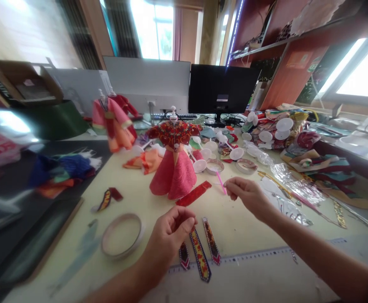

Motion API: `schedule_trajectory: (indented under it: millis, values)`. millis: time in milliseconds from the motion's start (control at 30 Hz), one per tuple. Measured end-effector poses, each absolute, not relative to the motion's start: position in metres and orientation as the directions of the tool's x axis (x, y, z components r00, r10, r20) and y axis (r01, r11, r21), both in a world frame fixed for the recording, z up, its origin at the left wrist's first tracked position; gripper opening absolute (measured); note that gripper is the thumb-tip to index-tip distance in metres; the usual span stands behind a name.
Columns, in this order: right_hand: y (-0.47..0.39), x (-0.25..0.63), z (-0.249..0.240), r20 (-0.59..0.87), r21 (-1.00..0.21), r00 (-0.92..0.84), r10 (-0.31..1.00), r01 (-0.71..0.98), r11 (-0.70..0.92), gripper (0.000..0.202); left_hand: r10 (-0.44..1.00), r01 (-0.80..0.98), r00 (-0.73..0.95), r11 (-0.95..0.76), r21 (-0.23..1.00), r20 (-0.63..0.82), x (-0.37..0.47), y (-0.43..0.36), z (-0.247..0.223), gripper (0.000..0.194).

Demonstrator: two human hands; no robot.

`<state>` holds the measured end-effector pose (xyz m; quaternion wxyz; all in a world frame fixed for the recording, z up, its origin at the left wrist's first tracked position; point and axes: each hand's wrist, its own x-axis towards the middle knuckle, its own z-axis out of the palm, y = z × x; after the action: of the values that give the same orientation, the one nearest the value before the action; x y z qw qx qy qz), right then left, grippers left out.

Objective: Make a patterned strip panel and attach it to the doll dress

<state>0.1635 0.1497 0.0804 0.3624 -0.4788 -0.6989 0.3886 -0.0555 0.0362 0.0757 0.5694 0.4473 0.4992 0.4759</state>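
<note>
My left hand (175,230) is curled with thumb and fingers together, low over the table. Whatever may be in that pinch is hidden. Just below it lie three patterned pointed ribbon strips: a dark one (184,256) partly behind the hand, a yellow-and-red one (200,254) and another dark one (212,240). My right hand (243,191) is pinched shut beside a thin pink stick (220,181); what the fingertips hold is too small to make out. Between and beyond the hands stands a doll-sized figure in a pink skirt (171,179) and red patterned cape (174,134). A red fabric strip (194,193) lies before it.
A tape roll (122,235) lies left of my left hand. A ruler (259,254) crosses the front. White stands (236,153), smaller rolls (247,166) and fabric pile up behind. Another dressed figure (112,120) and monitors (223,90) stand at the back.
</note>
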Motion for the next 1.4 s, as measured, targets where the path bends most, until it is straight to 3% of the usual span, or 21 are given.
schedule_trajectory:
  millis: [133, 267, 500, 633, 767, 933, 1400]
  values:
    - [0.204, 0.175, 0.081, 0.189, -0.824, -0.229, 0.955, 0.491, 0.281, 0.031, 0.998, 0.051, 0.046, 0.051, 0.997, -0.053, -0.054, 0.041, 0.066, 0.017]
    - [0.244, 0.172, 0.086, 0.14, -0.702, -0.248, 0.959, 0.658, 0.272, 0.025, 0.997, 0.121, 0.07, 0.029, 0.992, -0.038, -0.055, 0.04, 0.055, 0.018]
    - [0.263, 0.152, 0.102, -0.007, -0.321, -0.286, 0.958, 0.908, 0.269, 0.024, 0.982, 0.251, 0.178, -0.106, 0.962, 0.062, -0.059, 0.033, 0.039, 0.018]
    - [0.263, 0.146, 0.104, -0.042, -0.113, -0.272, 0.961, 0.957, 0.266, 0.026, 0.968, 0.303, 0.22, -0.188, 0.934, 0.123, -0.06, 0.034, 0.035, 0.02]
    - [0.265, 0.148, 0.101, -0.053, 0.008, -0.268, 0.962, 0.963, 0.269, 0.027, 0.963, 0.328, 0.222, -0.222, 0.918, 0.154, -0.06, 0.036, 0.035, 0.022]
    - [0.267, 0.152, 0.101, -0.064, 0.059, -0.304, 0.951, 0.95, 0.308, 0.026, 0.964, 0.35, 0.212, -0.226, 0.909, 0.158, -0.06, 0.036, 0.038, 0.024]
    - [0.237, 0.184, 0.095, -0.042, 0.025, -0.451, 0.892, 0.892, 0.452, 0.014, 0.959, 0.359, 0.235, -0.238, 0.903, 0.159, -0.061, 0.035, 0.043, 0.023]
